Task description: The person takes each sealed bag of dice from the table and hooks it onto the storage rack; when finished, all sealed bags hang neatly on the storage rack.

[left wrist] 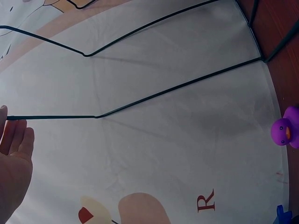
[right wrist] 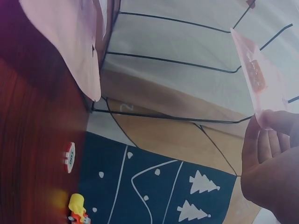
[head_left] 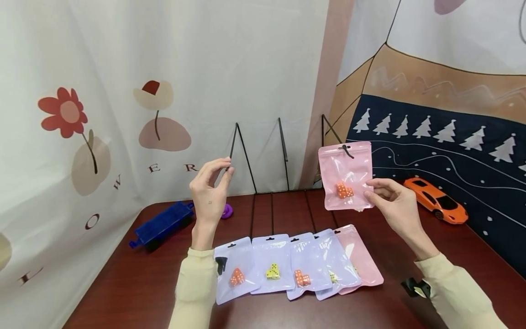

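A black wire rack [head_left: 245, 157] with three prongs stands at the back of the table. My left hand [head_left: 210, 192] pinches the tip of its left prong between thumb and fingers, as the left wrist view also shows. On the right, my right hand [head_left: 394, 208] pinches the lower right edge of a pink zip bag [head_left: 345, 164]. Orange dice [head_left: 344, 190] show through the bag's front. The right prong's tip pokes out at the bag's hang hole. In the right wrist view this bag [right wrist: 257, 74] appears nearly edge-on.
Several lilac-white bags [head_left: 269, 246] with orange or yellow dice lie overlapping in front, beside another pink bag [head_left: 365, 260]. A blue toy [head_left: 164, 224] and a purple rubber duck [left wrist: 281, 132] are at left. An orange toy car [head_left: 437, 201] stands at right, near the patterned curtain.
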A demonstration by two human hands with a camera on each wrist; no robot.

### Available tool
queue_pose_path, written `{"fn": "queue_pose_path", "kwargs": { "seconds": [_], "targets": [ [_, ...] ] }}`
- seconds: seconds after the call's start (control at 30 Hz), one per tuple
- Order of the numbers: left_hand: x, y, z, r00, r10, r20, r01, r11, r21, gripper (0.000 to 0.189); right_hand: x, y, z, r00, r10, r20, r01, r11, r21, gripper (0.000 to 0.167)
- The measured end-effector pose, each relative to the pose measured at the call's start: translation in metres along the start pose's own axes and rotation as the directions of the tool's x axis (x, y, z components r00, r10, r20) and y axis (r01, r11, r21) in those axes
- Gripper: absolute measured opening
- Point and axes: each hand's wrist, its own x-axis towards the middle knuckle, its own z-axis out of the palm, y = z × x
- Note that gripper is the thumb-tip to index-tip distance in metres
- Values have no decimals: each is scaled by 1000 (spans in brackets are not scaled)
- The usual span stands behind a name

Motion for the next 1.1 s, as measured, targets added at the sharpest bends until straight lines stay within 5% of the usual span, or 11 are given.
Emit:
{"fn": "queue_pose_path", "kwargs": {
  "seconds": [0.43, 1.1],
  "targets": [
    [0, 0, 0, 1000, 7, 10, -7, 1000, 29, 13, 12, 5, 9, 999, 44, 5, -45, 996, 74, 27],
    [-1, -1, -1, 1000, 15, 7, -15, 999, 38, 13, 27, 6, 25, 997, 44, -59, -41, 998, 50, 27]
  ]
}}
